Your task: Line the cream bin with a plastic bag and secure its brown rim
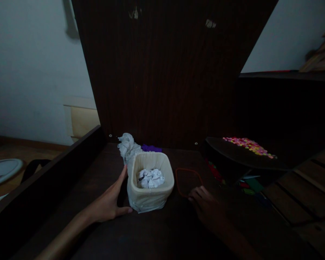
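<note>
A small white bin (151,196) with a thin plastic liner stands upright on the dark wooden surface. Crumpled white paper (151,178) lies inside it, along with a small dark scrap. My left hand (109,200) is at the bin's left side, thumb and fingers spread and seemingly touching the liner. To the right, an orange-brown rounded-square ring (189,169) lies on the surface. The curled fingers of my right hand (204,206) are on its near edge; dim light hides part of the grip. Bunched translucent plastic (128,144) rests behind the bin on the left.
A dark wooden panel (165,79) rises behind the bin, and a raised board (62,159) edges the left. Something purple (151,148) lies at the panel's foot. On the right, a curved shelf (233,155) carries colourful small pieces (249,146). Wooden slats (295,202) lie beyond.
</note>
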A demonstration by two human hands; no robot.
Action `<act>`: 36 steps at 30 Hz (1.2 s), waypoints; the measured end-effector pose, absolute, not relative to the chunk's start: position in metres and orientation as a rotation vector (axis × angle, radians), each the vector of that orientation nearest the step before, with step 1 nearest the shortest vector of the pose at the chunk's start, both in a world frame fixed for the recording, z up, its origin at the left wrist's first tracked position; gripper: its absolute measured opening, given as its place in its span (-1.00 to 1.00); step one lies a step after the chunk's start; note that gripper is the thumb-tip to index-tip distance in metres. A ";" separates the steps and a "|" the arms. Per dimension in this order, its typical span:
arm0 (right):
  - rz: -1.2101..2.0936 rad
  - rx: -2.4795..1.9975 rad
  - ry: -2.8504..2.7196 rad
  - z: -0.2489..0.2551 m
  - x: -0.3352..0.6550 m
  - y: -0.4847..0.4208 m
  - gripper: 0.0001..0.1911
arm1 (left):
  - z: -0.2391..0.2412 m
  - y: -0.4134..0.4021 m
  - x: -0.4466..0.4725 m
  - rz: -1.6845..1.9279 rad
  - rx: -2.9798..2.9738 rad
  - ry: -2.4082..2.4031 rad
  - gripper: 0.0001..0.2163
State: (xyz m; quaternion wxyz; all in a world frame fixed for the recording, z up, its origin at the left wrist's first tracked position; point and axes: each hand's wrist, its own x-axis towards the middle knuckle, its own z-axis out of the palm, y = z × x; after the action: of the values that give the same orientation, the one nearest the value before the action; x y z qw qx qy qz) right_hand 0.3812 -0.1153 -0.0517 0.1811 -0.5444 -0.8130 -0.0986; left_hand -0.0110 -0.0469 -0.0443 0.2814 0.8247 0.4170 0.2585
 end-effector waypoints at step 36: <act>1.423 -1.105 -0.838 -0.043 0.297 -0.116 -0.34 | -0.020 -0.096 0.022 0.963 1.874 1.671 -0.49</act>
State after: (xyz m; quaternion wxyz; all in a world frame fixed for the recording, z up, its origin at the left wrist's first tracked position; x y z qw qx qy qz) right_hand 0.2973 -0.1161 -0.0433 0.5458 -0.4658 -0.3536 0.6001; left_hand 0.0224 -0.0964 -0.0195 0.2242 0.6790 0.6057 0.3491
